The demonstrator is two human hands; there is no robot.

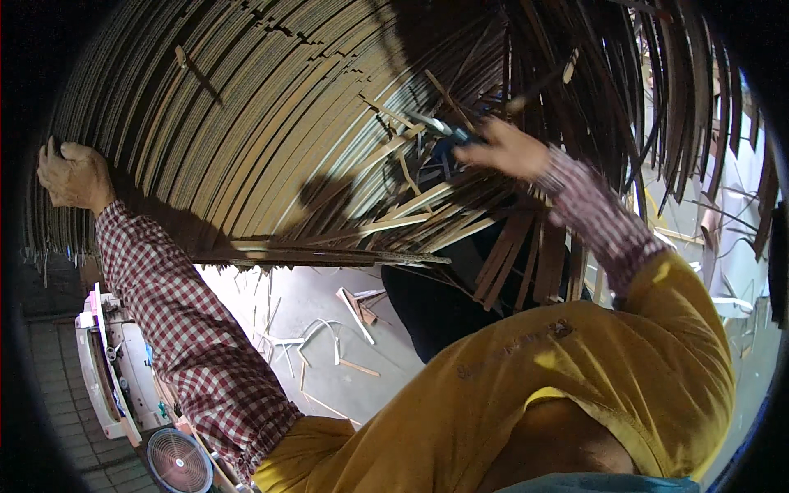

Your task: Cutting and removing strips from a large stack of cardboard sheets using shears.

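A big stack of brown corrugated cardboard sheets (271, 99) fills the upper left, its layered edges facing me. My left hand (76, 177) is at the stack's far left end, fingers curled against the layers. My right hand (508, 150), somewhat blurred by motion, is closed round a tool with a dark teal handle and a pale, metal-looking front (444, 127); its exact kind is unclear. The tool points left toward the stack, over a tangle of loose cardboard strips (411, 197). Some strips stick out below my right forearm.
Long dark cardboard strips (682, 107) hang at the upper right. Cut scraps (353, 312) lie on the pale floor below the stack. A round fan (179, 462) and a white machine-like object (123, 370) stand at the lower left, beside dark floor tiles (62, 370).
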